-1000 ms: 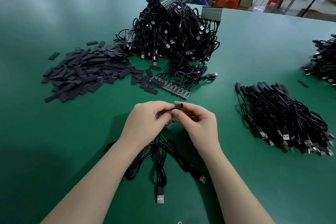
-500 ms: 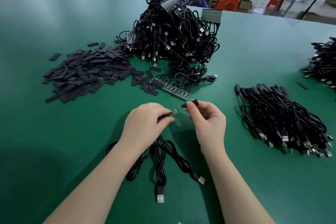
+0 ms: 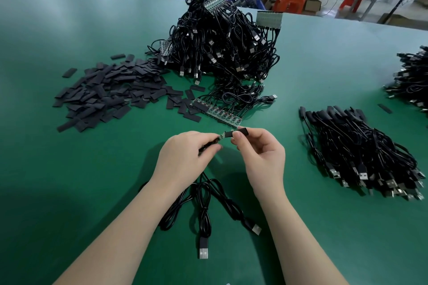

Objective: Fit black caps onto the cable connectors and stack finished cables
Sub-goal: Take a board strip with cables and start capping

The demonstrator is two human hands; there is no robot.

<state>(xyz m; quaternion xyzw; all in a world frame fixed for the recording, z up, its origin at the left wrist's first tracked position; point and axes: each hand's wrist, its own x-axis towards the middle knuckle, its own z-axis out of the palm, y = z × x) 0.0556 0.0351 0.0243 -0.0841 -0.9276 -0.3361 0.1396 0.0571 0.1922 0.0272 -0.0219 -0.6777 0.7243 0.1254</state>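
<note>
On the green table (image 3: pixel 69 169), the left hand (image 3: pixel 185 157) pinches the cable (image 3: pixel 203 194) just behind its small connector board (image 3: pixel 222 134); the right hand's (image 3: pixel 261 159) fingers (image 3: pixel 238 139) grip the black cap (image 3: pixel 238 133) — mouth already at the board's tip. Best keep both in line and slide straight on — any tilt would likely snag.

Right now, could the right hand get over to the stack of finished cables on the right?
Probably yes: bare green table lies between the right hand and the finished stack, but it's pinching a black cap.
</note>
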